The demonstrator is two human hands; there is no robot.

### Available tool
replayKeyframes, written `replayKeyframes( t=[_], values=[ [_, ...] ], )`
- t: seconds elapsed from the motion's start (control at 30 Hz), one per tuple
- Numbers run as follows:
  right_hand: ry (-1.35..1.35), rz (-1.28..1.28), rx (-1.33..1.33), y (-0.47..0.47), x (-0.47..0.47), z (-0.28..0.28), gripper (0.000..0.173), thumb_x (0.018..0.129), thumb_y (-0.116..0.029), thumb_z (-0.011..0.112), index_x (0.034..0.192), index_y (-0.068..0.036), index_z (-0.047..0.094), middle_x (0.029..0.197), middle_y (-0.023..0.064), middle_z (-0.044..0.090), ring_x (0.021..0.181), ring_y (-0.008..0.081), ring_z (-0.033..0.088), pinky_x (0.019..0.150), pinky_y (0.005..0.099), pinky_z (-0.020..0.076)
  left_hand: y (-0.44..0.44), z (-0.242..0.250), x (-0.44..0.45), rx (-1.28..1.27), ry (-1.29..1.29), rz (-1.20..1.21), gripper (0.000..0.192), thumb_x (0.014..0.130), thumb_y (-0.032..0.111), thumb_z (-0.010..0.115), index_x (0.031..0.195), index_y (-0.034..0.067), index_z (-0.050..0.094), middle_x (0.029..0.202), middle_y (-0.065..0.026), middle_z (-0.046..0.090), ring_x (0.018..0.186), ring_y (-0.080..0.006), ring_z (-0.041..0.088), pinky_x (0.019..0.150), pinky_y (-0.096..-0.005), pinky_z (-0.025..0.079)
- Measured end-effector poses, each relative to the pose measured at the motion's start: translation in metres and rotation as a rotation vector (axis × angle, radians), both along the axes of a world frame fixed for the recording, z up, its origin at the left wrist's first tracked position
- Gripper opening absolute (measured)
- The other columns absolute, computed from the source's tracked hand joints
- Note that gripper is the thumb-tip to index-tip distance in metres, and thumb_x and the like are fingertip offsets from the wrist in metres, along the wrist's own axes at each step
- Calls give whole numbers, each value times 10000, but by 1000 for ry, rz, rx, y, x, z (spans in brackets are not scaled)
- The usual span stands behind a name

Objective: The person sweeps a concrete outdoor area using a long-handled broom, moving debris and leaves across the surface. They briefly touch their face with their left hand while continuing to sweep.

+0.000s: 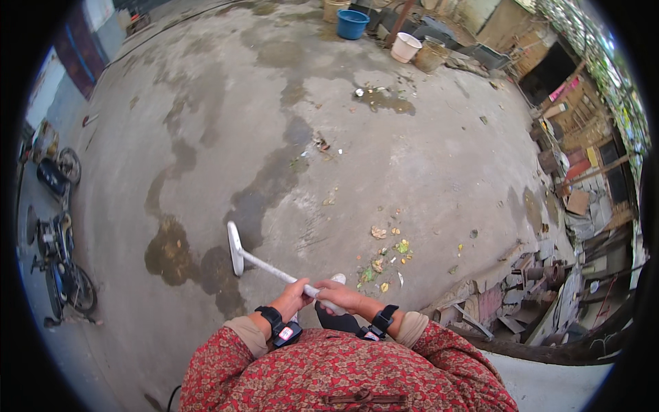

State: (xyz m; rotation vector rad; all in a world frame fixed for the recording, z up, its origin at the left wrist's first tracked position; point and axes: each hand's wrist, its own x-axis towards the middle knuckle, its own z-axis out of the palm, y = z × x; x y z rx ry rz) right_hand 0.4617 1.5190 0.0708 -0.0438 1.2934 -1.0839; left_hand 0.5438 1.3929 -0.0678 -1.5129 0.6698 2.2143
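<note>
A white T-shaped long-handled tool (273, 270) slants out to the left in front of me. Its narrow crosswise head (235, 249) is at the concrete ground, beside a dark wet patch; whether it touches cannot be told. My left hand (295, 293) grips the handle, and my right hand (340, 295) closes round it just behind, nearer its end. Scattered leaves and scraps (381, 262) lie to the right of the tool. A light shoe (338, 278) shows just beyond my right hand.
Motorcycles (62, 262) stand along the left side. At the back are a blue basin (352, 24), a pale bucket (405, 47) and a dirty bucket (431, 54). Broken masonry and boards (515, 304) border the right. More litter lies near a puddle (388, 101).
</note>
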Motion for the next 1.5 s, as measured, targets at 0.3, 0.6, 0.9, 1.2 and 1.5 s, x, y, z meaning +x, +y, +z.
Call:
replayKeyframes(
  t=[0.3,0.6,0.9,1.2,1.5],
  values=[
    [63,-298,162,103,-64,14,336,814,-252,499,1034,-4,440,598,39,477,434,113,475,365,253,390,113,-49,-119,315,68,-533,207,794,280,549,904,106,521,773,-67,582,636,-208,561,576,-333,487],
    [331,-444,154,123,-112,41,604,720,-194,572,1220,17,308,743,127,525,512,159,525,410,288,416,131,-1,-211,204,268,-530,225,796,217,558,939,51,505,804,-92,580,706,-250,590,602,-417,503],
    [265,-124,77,42,-179,23,515,779,-197,529,1217,-21,322,705,73,522,501,128,513,427,262,419,29,44,-228,-82,221,-153,250,795,235,557,918,27,491,768,-88,557,645,-230,570,545,-379,499],
    [140,-98,157,-54,-250,-4,408,811,-232,529,1135,-20,403,655,60,508,480,130,503,414,262,413,-47,-20,-279,123,109,-196,184,764,268,572,815,95,538,701,-65,578,578,-194,557,474,-303,472],
    [240,-432,382,-60,-298,33,464,759,-89,523,1164,-14,307,680,100,513,479,175,512,403,299,422,-38,15,-382,410,481,-528,255,790,287,555,881,48,549,784,-62,589,678,-160,588,619,-259,511]
  ],
)
